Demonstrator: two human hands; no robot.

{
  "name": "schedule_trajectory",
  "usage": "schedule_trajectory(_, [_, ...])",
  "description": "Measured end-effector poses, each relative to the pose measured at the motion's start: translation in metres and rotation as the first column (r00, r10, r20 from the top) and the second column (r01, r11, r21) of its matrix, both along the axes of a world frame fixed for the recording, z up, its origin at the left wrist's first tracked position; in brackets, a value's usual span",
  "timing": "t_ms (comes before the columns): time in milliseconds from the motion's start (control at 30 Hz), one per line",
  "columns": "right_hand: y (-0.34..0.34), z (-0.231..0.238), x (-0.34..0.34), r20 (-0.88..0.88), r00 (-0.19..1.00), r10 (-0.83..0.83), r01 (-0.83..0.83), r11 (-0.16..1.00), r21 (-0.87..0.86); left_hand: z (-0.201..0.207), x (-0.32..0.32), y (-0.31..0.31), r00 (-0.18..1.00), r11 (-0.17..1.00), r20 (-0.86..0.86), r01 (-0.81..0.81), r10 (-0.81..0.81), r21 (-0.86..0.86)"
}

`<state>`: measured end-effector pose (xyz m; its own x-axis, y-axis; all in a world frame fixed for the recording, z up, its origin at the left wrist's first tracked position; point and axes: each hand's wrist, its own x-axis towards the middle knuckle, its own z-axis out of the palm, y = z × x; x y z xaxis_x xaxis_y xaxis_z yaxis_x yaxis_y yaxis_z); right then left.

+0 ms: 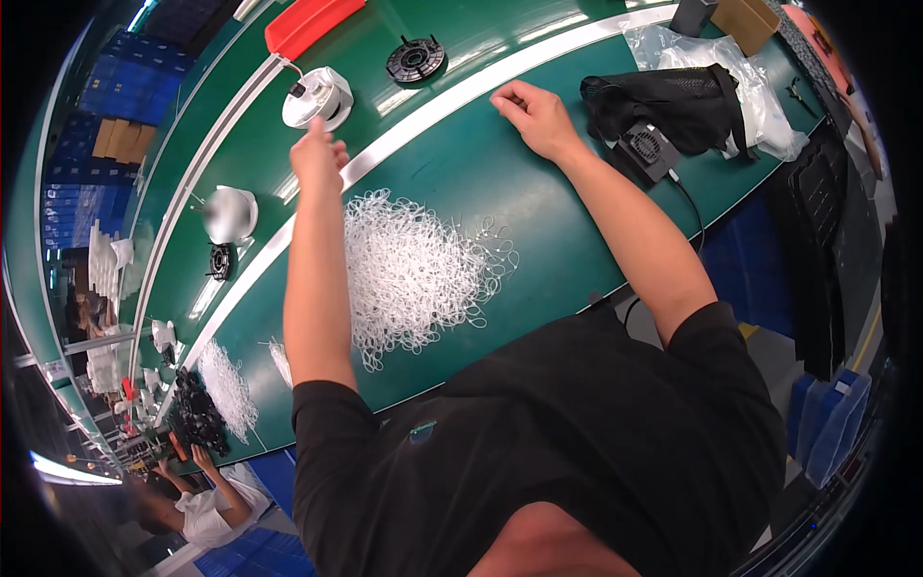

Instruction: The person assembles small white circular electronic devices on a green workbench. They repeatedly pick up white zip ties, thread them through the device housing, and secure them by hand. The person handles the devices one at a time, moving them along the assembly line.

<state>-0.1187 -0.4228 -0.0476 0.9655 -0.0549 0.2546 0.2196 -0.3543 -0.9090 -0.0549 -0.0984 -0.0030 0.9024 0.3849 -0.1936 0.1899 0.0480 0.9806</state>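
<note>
My left hand (315,159) reaches over the bench just below a round white plastic housing (332,96) with a small black connector on a wire. One finger points up at the housing's lower edge, the others are half bent and apart, and I see nothing held in them. My right hand (538,117) rests by the white strip, its fingers curled in loosely with nothing showing in them. Between my forearms lies a big heap of white looped ties (413,274), close beside the left forearm. A round black ribbed part (416,61) sits beyond the strip, between both hands.
A red bin (312,27) stands at the far edge. Right of my right hand lie a black mesh bag (663,104), a small black fan (646,144) with a cable, and clear plastic bags (769,120). Another white housing (231,213) is at left; a co-worker (207,510) works farther down.
</note>
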Motion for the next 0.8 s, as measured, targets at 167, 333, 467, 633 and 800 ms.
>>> schedule_trajectory(167, [0.001,-0.003,0.002,0.015,1.0,-0.009,0.009,1.0,0.001,0.006,-0.113,-0.077,0.609,0.417,-0.139,0.675,-0.781,0.609])
schedule_trajectory(333, [-0.001,-0.006,0.002,0.013,1.0,-0.005,0.005,1.0,-0.001,0.021,-0.166,-0.117,0.543,0.091,-0.359,0.634,-0.759,0.768])
schedule_trajectory(467, [0.0,-0.002,0.001,0.001,1.0,-0.01,0.01,1.0,-0.01,0.011,-0.168,-0.118,0.55,0.052,-0.351,0.588,-0.758,0.807])
schedule_trajectory(633, [0.0,-0.006,0.002,0.004,1.0,-0.007,0.007,1.0,-0.008,0.01,-0.172,-0.122,0.55,-0.018,-0.353,0.523,-0.757,0.852])
schedule_trajectory(800, [0.0,-0.006,0.0,0.006,1.0,-0.009,0.009,1.0,0.014,0.013,-0.168,-0.122,0.55,0.084,-0.238,0.496,-0.801,0.864])
